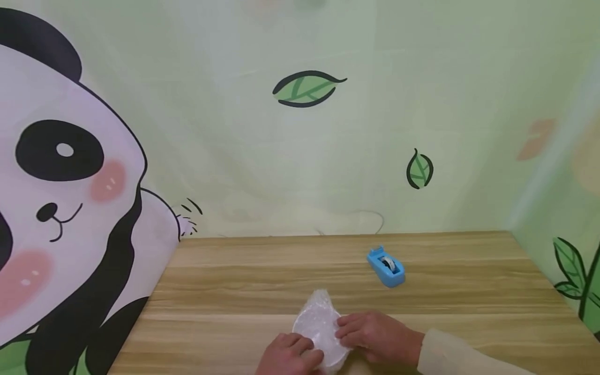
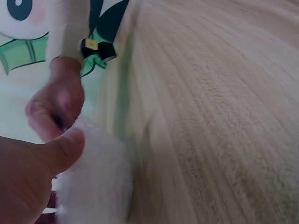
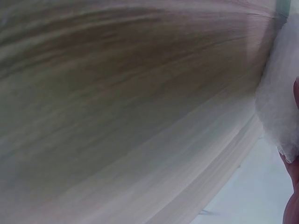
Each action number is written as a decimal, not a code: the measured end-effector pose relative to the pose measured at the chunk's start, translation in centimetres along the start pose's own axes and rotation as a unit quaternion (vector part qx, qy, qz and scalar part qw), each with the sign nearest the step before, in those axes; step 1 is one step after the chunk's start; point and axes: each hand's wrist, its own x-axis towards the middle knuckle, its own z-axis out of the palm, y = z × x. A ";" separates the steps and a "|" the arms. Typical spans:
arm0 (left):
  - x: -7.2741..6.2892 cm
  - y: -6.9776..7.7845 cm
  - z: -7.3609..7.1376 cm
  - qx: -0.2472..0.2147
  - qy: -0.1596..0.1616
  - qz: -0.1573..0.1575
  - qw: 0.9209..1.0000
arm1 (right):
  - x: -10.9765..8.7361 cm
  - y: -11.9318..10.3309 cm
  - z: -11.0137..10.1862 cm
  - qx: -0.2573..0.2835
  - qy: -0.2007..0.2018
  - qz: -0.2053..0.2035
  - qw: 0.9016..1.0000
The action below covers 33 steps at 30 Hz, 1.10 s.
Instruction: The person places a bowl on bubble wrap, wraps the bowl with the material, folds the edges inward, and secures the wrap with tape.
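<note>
A whitish, translucent bubble-wrap bundle (image 1: pixel 316 324) with a rounded outline is held near the front edge of the wooden table; what it contains is hidden. My left hand (image 1: pixel 291 355) grips its near left side with curled fingers, and the left wrist view has that thumb (image 2: pixel 65 148) pressing on the wrap (image 2: pixel 96 172). On the opposite side, the fingers of my right hand (image 1: pixel 375 333) hold the bundle's right edge. Loose wrap sticks up in a point at the far end. In the right wrist view the wrap (image 3: pixel 279 88) shows only at the right border.
A blue tape dispenser (image 1: pixel 387 267) with a tape roll stands on the wooden table (image 1: pixel 225 276), beyond the right hand. Behind the table's back edge hangs a pale green backdrop (image 1: pixel 225 130) printed with a panda and leaves.
</note>
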 end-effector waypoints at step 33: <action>1.8 2.9 0.7 0.071 -0.053 -0.046 0.995 | -0.1 0.0 -0.1 -0.007 0.005 -0.013 1.000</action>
